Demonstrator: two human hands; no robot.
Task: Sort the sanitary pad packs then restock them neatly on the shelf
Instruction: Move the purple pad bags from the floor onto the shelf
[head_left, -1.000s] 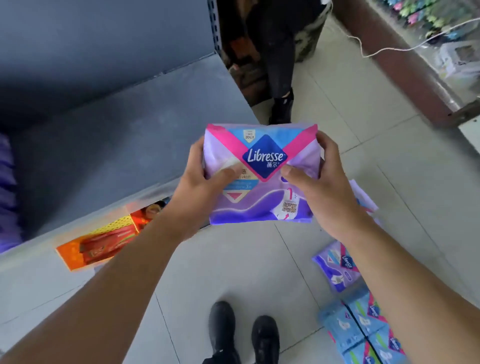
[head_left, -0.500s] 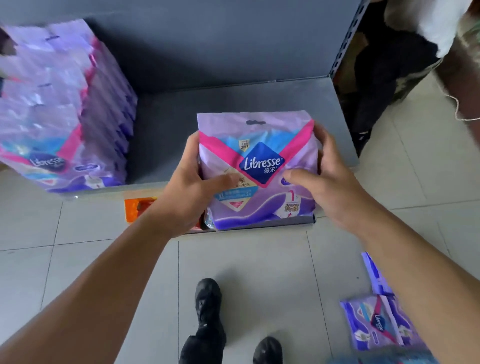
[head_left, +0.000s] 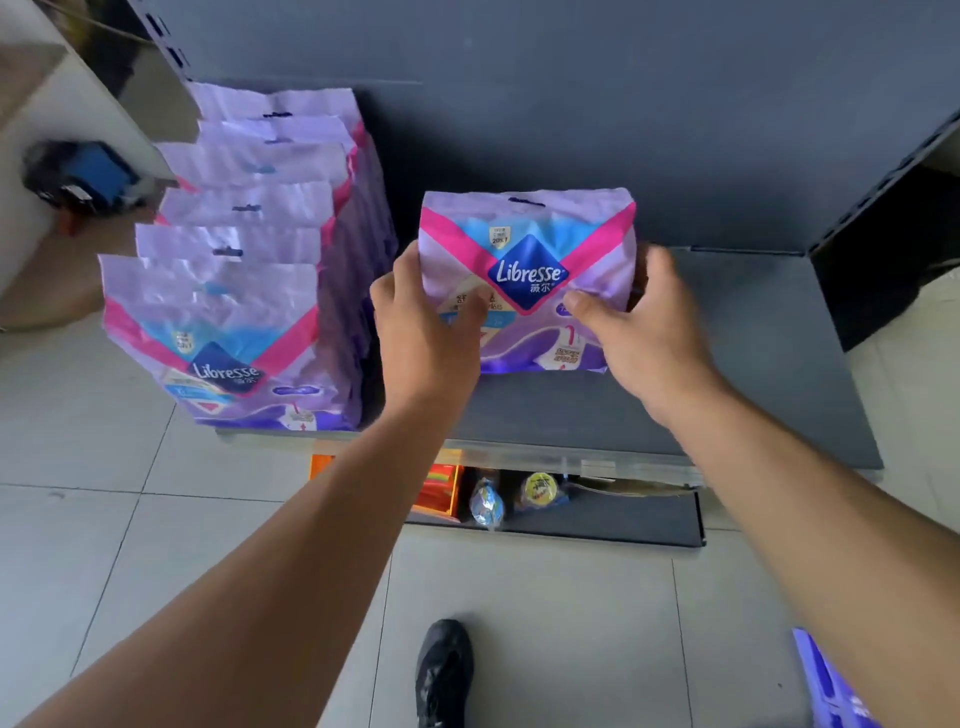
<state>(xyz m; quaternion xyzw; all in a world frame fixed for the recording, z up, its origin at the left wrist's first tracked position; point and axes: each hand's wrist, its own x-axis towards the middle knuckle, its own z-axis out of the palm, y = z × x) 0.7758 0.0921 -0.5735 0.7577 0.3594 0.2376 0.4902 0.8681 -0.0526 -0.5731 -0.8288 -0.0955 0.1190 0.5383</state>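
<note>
Head view: the left hand (head_left: 423, 332) and the right hand (head_left: 641, 317) each hold one side of a single purple Libresse pack (head_left: 527, 280), thumbs across its printed face and fingers curled behind, so both grips are grasping that pack. The pack stands upright with its hang-hole edge on top, over the bare middle of the dark grey shelf (head_left: 753, 353); whether its lower edge touches the shelf or hangs just above it cannot be told. To the left, a row of matching packs (head_left: 228, 291) stands front to back on the same shelf, the nearest pack at the front lip. A clear gap lies between the held pack and that row. Below the shelf lip, a lower shelf (head_left: 623, 519) carries orange boxes and small wrapped goods. A black shoe (head_left: 444, 670) stands on the tiled floor (head_left: 156, 545), and the corner of another purple pack (head_left: 831, 686) lies at the lower right. Judgement: the step in hand is placing this pack as the start of a second row. Risk: the pack is soft and has no neighbour to lean on, so it may tip forward or sideways when let go. Risk: setting it askew or too far from the row would leave an untidy line.
</note>
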